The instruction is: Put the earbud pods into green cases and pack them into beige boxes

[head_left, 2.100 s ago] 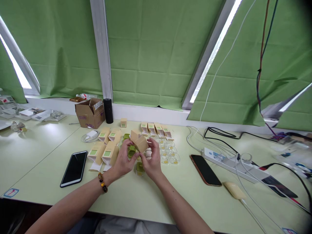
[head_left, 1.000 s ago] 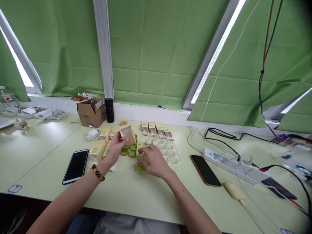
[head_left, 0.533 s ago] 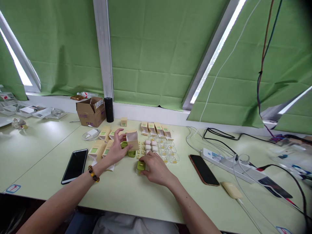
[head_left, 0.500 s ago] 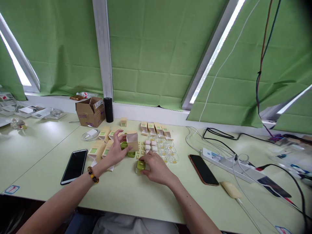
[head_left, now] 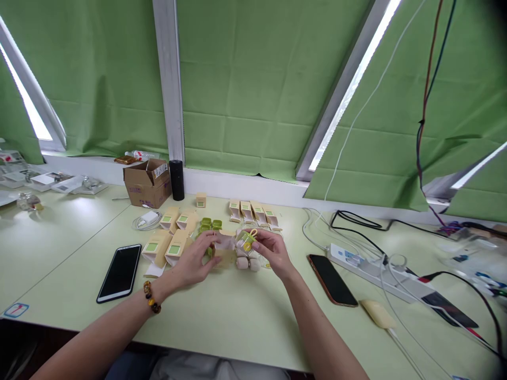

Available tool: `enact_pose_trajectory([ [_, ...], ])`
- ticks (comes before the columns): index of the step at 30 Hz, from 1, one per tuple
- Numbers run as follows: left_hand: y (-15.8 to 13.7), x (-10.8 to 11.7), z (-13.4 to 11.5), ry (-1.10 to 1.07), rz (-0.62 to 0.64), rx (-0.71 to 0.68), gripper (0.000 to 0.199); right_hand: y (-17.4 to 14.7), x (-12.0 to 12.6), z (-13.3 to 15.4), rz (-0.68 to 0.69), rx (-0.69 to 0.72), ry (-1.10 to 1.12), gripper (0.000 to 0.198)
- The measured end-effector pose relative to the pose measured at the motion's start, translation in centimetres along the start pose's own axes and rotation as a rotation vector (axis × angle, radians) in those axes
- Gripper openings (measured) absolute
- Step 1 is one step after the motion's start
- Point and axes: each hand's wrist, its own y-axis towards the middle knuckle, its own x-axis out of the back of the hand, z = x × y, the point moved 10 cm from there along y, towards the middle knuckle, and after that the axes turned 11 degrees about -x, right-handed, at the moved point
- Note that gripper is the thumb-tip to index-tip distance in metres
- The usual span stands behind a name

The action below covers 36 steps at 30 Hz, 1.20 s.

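Note:
My left hand [head_left: 200, 258] is closed on a small beige cardboard box [head_left: 225, 258], tilted on its side with the pale inner side of its flap showing. My right hand [head_left: 273, 250] pinches a small clear container with a green top and yellow loop [head_left: 246, 243], held close to the box's right end. Whether the two touch, I cannot tell. Pale pink cylinders [head_left: 242, 263] lie just below, partly hidden. Green square caps [head_left: 216, 224] sit behind my left hand. Several beige boxes with green labels [head_left: 157, 245] stand to the left.
Four-sided cartons [head_left: 246, 210] line up at the back, near a single small box [head_left: 200, 199]. A brown cardboard box [head_left: 147, 182] and black cylinder [head_left: 176, 179] stand back left. Phones lie left [head_left: 119, 273] and right [head_left: 331, 279]. A power strip [head_left: 368, 269] with cables runs along the right.
My right hand has lifted the green-topped container off the table and brought it up to the box. My left hand has tipped the box and shifted slightly right and down.

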Motion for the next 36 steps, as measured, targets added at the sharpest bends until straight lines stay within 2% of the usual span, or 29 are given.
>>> enact_pose_trajectory([
  [6,-0.7,-2.2,-0.5,0.064,0.168,0.005,0.039,-0.5,-0.2,-1.8,-0.019,-0.028,0.039,0.048],
  [11,-0.8,-3.0,-0.7,0.048,0.234,0.014,0.042,-0.6,-0.3,-2.1,-0.050,-0.017,0.019,0.047],
  [14,-0.5,-2.8,-1.2,0.035,0.219,-0.024,0.039,-0.7,-0.4,-2.0,-0.067,-0.012,-0.017,0.049],
  [19,-0.3,-1.9,-1.5,-0.015,0.128,-0.095,0.019,-0.9,-0.4,-2.1,-0.094,0.006,-0.039,0.051],
  [24,-0.5,-1.6,-0.9,-0.071,0.055,-0.057,0.027,-1.6,-0.9,-2.0,-0.120,0.053,-0.047,0.051],
  [29,-0.2,-0.8,-1.8,-0.036,-0.019,-0.114,0.025,-2.4,-1.9,-1.0,-0.160,0.123,-0.114,0.052],
  [33,0.1,-0.4,-2.1,0.005,-0.029,-0.128,0.023,-2.7,-3.8,-0.3,-0.117,0.192,-0.240,0.044],
  [36,0.1,-0.6,-2.0,0.013,-0.002,-0.132,0.029,-2.8,-4.8,-0.3,-0.079,0.229,-0.335,0.040],
])
